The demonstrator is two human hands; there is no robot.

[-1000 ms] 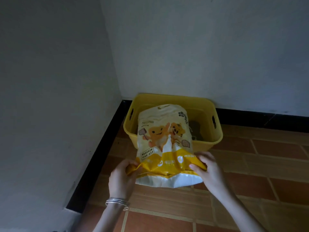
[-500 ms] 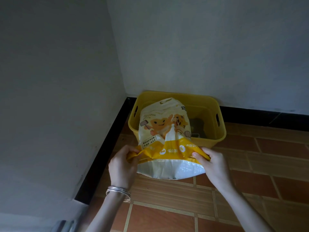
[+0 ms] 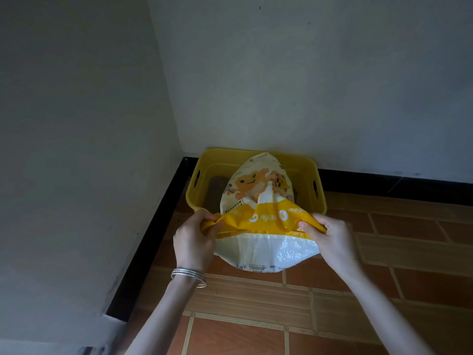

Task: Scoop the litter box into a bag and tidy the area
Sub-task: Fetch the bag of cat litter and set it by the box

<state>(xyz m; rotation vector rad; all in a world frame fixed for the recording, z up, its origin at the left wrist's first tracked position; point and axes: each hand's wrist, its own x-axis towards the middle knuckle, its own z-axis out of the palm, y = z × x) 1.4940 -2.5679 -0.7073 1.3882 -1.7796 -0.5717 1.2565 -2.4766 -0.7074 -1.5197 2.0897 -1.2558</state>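
While left hand [image 3: 194, 243] and right hand [image 3: 332, 243] pinch its near corners, the bag [image 3: 261, 249] stretches between them.

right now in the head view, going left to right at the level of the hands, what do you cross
left wall → black skirting → left hand → litter bag → right hand → tiled floor
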